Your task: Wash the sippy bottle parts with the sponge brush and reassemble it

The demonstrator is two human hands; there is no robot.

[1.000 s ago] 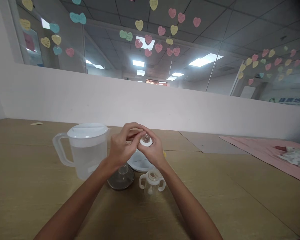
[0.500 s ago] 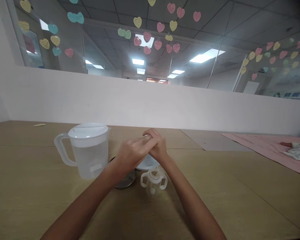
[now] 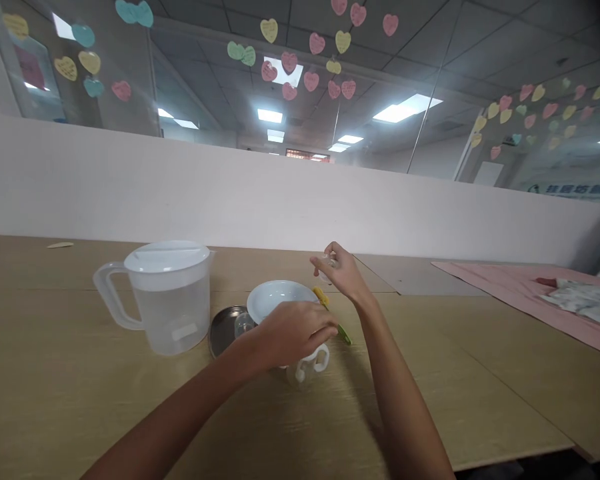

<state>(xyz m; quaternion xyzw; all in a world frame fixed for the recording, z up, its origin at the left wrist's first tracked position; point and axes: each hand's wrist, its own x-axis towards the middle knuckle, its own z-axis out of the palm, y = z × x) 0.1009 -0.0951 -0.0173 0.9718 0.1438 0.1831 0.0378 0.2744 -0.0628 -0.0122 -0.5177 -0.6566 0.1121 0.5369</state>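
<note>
left fingers [image 3: 325, 319] parted from right [image 3: 335, 249], at cup [image 3: 301, 375]

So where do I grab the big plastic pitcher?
Probably best by its handle, coming from your left: the loop sticks out that way, with an open gap inside it. The plastic pitcher stands upright, and a metal plate sits close on its other side.

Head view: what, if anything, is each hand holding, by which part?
Right hand: a small clear piece, between thumb and fingers; exact part unclear. Left hand: cannot tell.
</note>
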